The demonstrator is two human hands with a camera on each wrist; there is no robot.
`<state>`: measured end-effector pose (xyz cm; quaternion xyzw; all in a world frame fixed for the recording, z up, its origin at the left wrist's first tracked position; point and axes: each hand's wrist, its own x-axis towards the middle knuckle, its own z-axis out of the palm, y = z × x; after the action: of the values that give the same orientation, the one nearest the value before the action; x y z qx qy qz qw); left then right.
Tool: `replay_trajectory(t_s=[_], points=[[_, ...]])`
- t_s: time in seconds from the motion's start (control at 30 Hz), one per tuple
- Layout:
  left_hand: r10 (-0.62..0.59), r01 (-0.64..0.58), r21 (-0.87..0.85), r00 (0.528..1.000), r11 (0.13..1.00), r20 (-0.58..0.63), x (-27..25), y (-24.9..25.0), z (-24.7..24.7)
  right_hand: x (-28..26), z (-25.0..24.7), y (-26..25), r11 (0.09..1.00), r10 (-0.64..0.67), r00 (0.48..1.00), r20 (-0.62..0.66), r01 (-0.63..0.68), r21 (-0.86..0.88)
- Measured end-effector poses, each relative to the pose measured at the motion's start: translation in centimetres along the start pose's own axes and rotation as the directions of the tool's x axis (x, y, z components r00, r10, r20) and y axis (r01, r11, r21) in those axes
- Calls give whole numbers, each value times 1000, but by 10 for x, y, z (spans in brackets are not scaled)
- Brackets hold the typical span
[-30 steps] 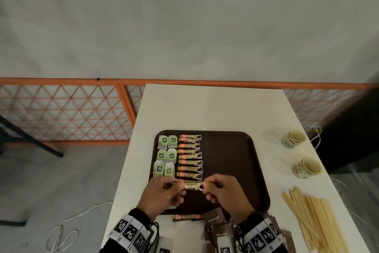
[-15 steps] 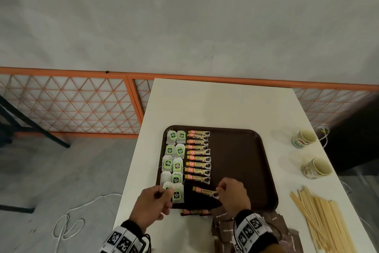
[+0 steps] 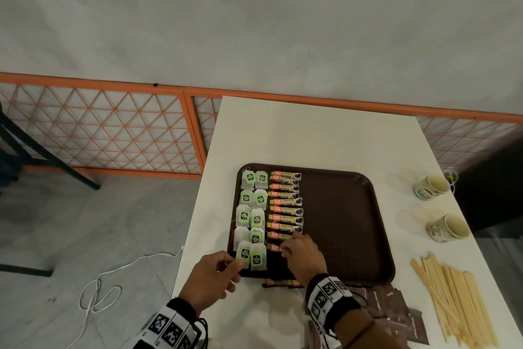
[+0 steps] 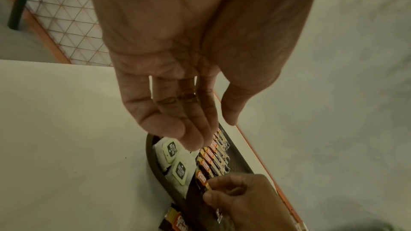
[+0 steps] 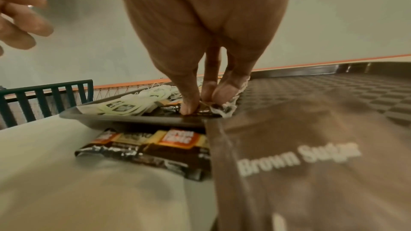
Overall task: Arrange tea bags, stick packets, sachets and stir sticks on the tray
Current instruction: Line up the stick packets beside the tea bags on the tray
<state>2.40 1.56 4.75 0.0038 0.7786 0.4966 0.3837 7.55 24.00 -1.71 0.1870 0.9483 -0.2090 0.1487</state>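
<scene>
The white table [image 3: 311, 133] carries the brown tray [image 3: 353, 221], whose nine o'clock side is filled: two columns of tea bags [image 3: 250, 218] along the edge, and beside them, towards the centre, a column of stick packets [image 3: 285, 203]. At the table's four o'clock lie the stir sticks [image 3: 458, 297]; the brown sachets [image 3: 396, 317] lie at five o'clock, off the tray. Two spare stick packets [image 3: 281, 282] lie just outside the tray's six o'clock rim.

The step in hand looks like laying the nearest stick packet [image 3: 275, 247] at the six o'clock end of its column. The right hand [image 3: 304, 256] pinches it, fingertips [image 5: 189, 108] together and pressing it to the tray floor. The left hand [image 3: 213, 278] hovers by the nearest tea bags, fingers relaxed, slightly apart, holding nothing.

Next, I judge, comes squaring this packet with its neighbours, then fetching the two spares.
</scene>
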Motion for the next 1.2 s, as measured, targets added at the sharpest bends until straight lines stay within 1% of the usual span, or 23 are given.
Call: replay_trajectory(t_s=[0.13, 0.2, 0.27, 0.33, 0.4, 0.43, 0.5, 0.6, 0.67, 0.73, 0.83, 0.9, 0.97, 1.07, 1.13, 1.2], points=[[20, -22, 71, 999, 997, 28, 1, -10, 3, -1, -9, -5, 995, 6, 998, -66, 1, 95], [24, -28, 120, 999, 992, 37, 2, -18, 7, -10, -17, -2, 990, 16, 996, -87, -3, 141], [81, -91, 243, 995, 966, 53, 7, -27, 14, -24, -23, 3, 994, 4, 1000, -28, -1, 107], [177, -203, 416, 979, 886, 100, 11, -36, 28, -40, -25, 9, 999, -3, 997, 79, 1, 32], [234, -283, 565, 959, 775, 159, 13, -38, 47, -53, -22, 17, 999, -5, 989, 148, 10, -31], [238, -298, 617, 955, 729, 180, 14, -37, 56, -58, -20, 21, 999, -6, 986, 165, 14, -44], [233, -308, 676, 951, 669, 202, 18, -34, 71, -66, -15, 26, 998, -17, 983, 180, 27, -52], [227, -318, 750, 947, 580, 226, 22, -29, 86, -71, -8, 29, 995, -40, 987, 155, 55, -89], [212, -303, 785, 952, 541, 222, 23, -30, 92, -73, -3, 31, 993, -48, 989, 140, 62, -102], [229, -304, 801, 950, 516, 213, 22, -34, 94, -75, -1, 32, 994, -52, 986, 157, 66, -89], [299, -338, 796, 932, 503, 206, 19, -40, 95, -78, -1, 37, 995, -61, 982, 177, 74, -67], [300, -327, 806, 934, 493, 196, 16, -45, 94, -79, 0, 41, 995, -58, 987, 149, 68, -67], [281, -298, 822, 943, 484, 176, 15, -49, 92, -79, 3, 43, 994, -65, 986, 151, 78, -81], [303, -270, 805, 946, 527, 119, 16, -54, 88, -75, 2, 43, 993, -92, 984, 150, 103, -64], [294, -239, 799, 952, 552, 82, 17, -56, 84, -69, -1, 40, 991, -105, 985, 137, 116, -72], [304, -228, 799, 951, 556, 60, 19, -58, 81, -67, -4, 36, 990, -107, 981, 162, 120, -75]])
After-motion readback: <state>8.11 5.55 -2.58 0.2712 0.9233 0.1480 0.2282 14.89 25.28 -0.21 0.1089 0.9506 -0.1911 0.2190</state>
